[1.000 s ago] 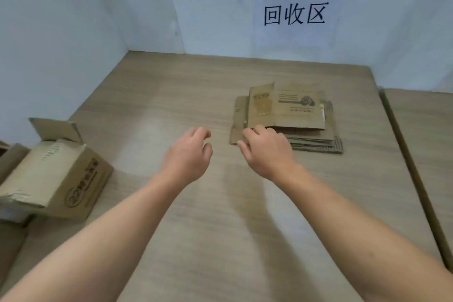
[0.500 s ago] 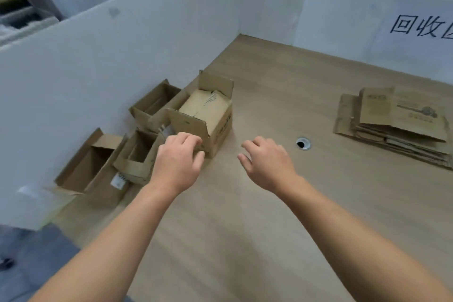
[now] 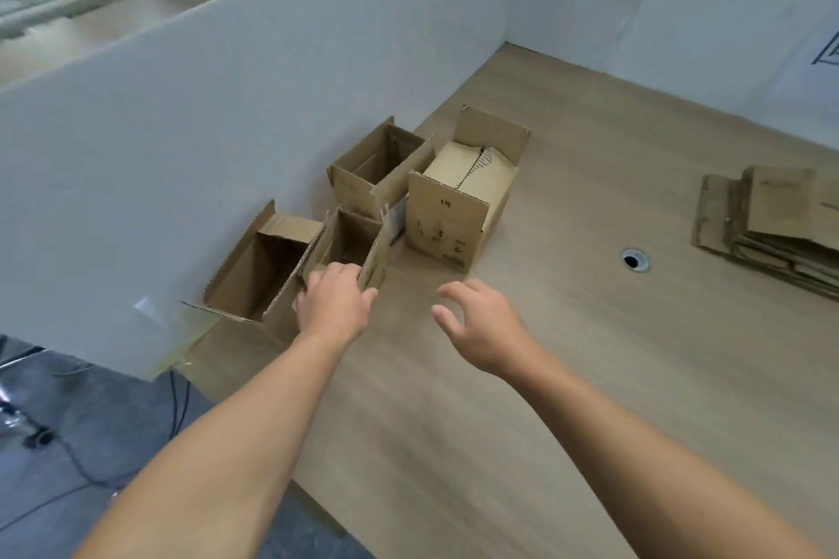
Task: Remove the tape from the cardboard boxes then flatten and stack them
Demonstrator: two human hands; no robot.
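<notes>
Several brown cardboard boxes stand along the white partition at the table's left. My left hand (image 3: 336, 302) grips the near wall of a small open box (image 3: 379, 250), fingers curled over its rim and thumb outside. Left of it lies a larger open box (image 3: 247, 281); behind it stands another open box (image 3: 363, 177). A taller box (image 3: 447, 218) with a raised back flap and folded-in top flaps stands to the right. My right hand (image 3: 476, 322) hovers over the table, fingers spread, holding nothing. A stack of flattened cardboard (image 3: 772, 231) lies far right.
The white partition (image 3: 227, 104) closes off the left side and white walls the back. A round cable hole (image 3: 635, 260) sits in the wooden table (image 3: 567, 377) between the boxes and the stack. The table's edge runs diagonally at lower left, with floor and cables below.
My view swung left from the flattened stack to the boxes. Both hands moved left with it, and my left hand reached the small open box and took hold of its near wall.
</notes>
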